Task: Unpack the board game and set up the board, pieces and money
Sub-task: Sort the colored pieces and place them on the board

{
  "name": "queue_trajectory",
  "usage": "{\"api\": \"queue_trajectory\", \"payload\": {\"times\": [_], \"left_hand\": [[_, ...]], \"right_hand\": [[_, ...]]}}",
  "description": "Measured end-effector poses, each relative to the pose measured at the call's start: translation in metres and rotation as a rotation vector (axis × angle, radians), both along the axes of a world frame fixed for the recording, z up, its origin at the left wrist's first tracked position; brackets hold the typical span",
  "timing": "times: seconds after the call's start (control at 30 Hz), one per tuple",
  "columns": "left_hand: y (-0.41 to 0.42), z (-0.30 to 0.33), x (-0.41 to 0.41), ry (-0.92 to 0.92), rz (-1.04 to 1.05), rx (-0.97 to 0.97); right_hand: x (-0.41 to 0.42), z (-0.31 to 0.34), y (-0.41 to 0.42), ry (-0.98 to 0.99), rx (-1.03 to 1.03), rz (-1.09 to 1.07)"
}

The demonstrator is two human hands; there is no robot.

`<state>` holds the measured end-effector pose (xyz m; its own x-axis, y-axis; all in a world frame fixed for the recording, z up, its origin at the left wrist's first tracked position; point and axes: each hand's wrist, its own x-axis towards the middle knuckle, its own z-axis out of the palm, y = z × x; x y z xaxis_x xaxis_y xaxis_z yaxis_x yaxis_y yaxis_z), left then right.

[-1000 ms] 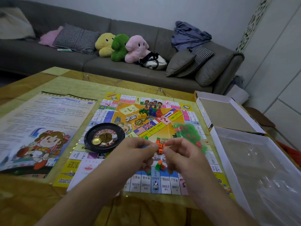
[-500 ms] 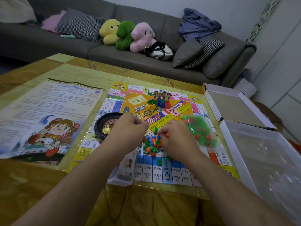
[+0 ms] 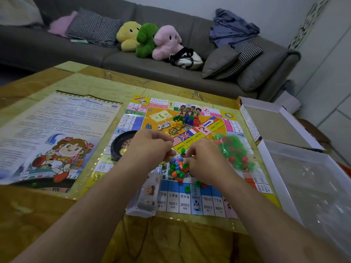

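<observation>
Now the small coloured pegs (image 3: 177, 168) lie heaped near the board (image 3: 191, 130)'s front edge, directly between both curled hands, right hand (image 3: 206, 160) nearer, pinching one; left hand (image 3: 152, 149)'s grip unclear.

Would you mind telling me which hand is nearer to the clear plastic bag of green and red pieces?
Right. The right hand lies just left of the clear plastic bag of green and red pieces; the left hand is farther left, by the black roulette wheel.

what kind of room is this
Most likely a home living room. A long grey sofa with cushions and three plush toys stands behind a low table, where a board game is laid out.
</observation>
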<state>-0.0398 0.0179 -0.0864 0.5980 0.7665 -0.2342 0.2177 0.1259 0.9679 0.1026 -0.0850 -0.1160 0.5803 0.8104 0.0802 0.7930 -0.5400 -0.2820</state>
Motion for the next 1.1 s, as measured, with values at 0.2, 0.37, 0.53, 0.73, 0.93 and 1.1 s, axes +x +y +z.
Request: {"api": "queue_trajectory", "payload": {"times": [0.2, 0.37, 0.53, 0.73, 0.93, 1.1], "left_hand": [[0.001, 0.002, -0.001, 0.001, 0.018, 0.029], [0.001, 0.005, 0.001, -0.012, 0.042, 0.003], [0.004, 0.006, 0.001, -0.024, 0.063, -0.026], [0.007, 0.005, -0.002, -0.032, 0.065, -0.009], [0.005, 0.004, -0.004, -0.052, 0.075, -0.043], [0.007, 0.003, -0.004, -0.146, 0.117, -0.233]], "right_hand": [[-0.002, -0.004, 0.009, 0.085, 0.143, -0.025], [-0.010, -0.007, 0.023, -0.092, 0.005, -0.037], [-0.013, -0.006, 0.032, -0.092, -0.057, -0.070], [-0.014, -0.003, 0.033, 0.175, 0.201, -0.004], [-0.022, -0.015, 0.040, 0.030, 0.080, 0.127], [-0.020, -0.013, 0.040, 0.072, 0.095, 0.112]]}}
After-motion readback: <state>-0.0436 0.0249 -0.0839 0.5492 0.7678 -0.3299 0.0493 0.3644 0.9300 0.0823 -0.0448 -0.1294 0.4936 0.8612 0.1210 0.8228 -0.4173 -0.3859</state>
